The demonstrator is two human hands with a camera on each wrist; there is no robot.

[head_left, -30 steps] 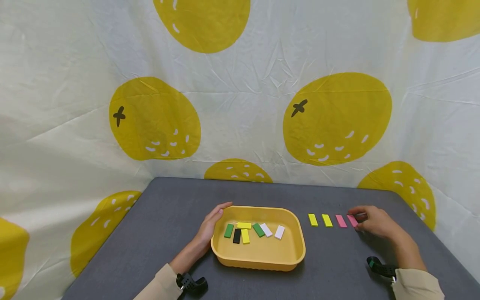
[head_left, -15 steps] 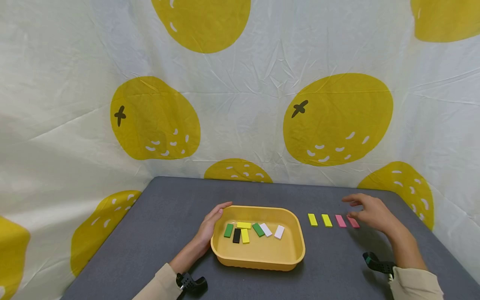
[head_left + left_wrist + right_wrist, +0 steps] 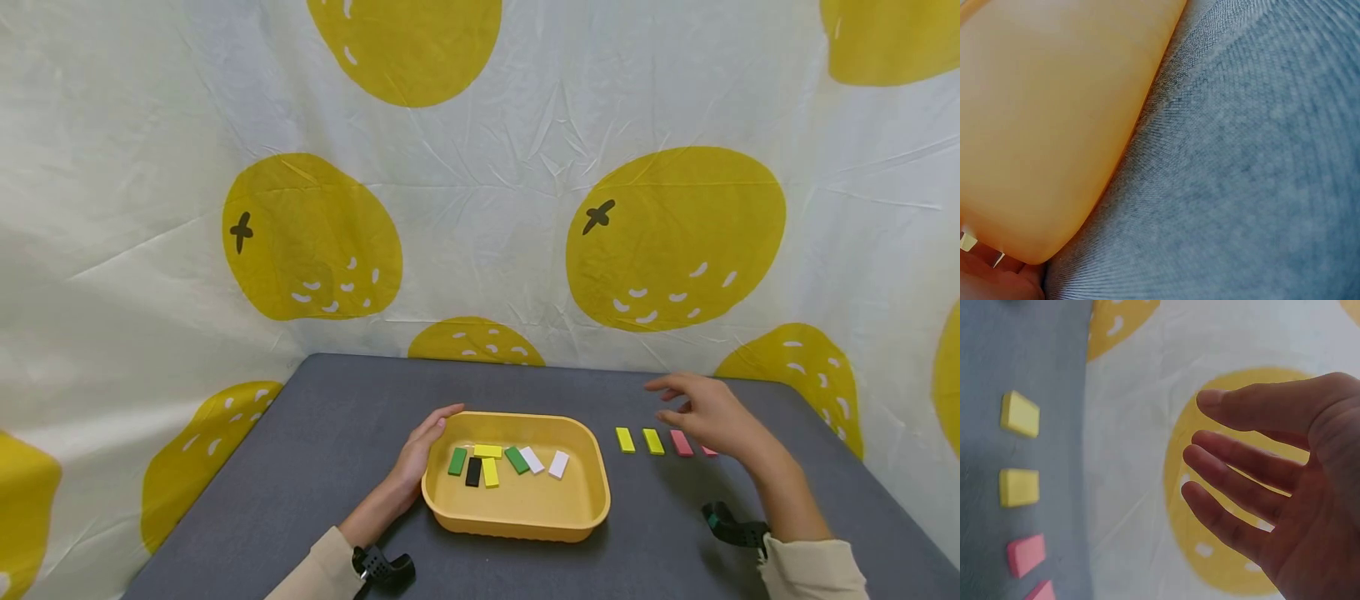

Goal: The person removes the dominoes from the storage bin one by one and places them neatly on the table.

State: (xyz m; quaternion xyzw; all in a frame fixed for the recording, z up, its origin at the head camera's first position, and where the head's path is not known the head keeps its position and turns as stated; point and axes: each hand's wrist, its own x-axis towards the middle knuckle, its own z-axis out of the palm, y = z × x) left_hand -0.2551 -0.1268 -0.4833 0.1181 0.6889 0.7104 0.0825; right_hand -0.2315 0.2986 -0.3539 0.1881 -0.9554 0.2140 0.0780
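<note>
My left hand [image 3: 416, 454] holds the left side of a yellow plastic tub [image 3: 525, 527], its fingers round the far left corner. Inside lie several flat domino-like blocks: green [image 3: 457, 461], black [image 3: 473, 472], yellow [image 3: 490, 472] and white [image 3: 558, 464]. To the tub's right, a row on the table has two yellow blocks [image 3: 626, 440] and two pink blocks [image 3: 681, 442]. Above the pink end hovers my right hand [image 3: 708, 412], fingers loosely spread and nothing between them. It partly hides the last pink block [image 3: 709, 452]. In the right wrist view the row [image 3: 1019, 487] stands off the fingertips.
The dark grey cloth-covered table [image 3: 315, 467] reaches back to a white curtain [image 3: 480, 233] with big yellow fruit prints. Each wrist wears a black strap device, the left one [image 3: 386, 569] close to the tub's near left corner.
My right hand has let go of the last pink block, risen and moved left over the row. The left hand and the tub stay where they were.
</note>
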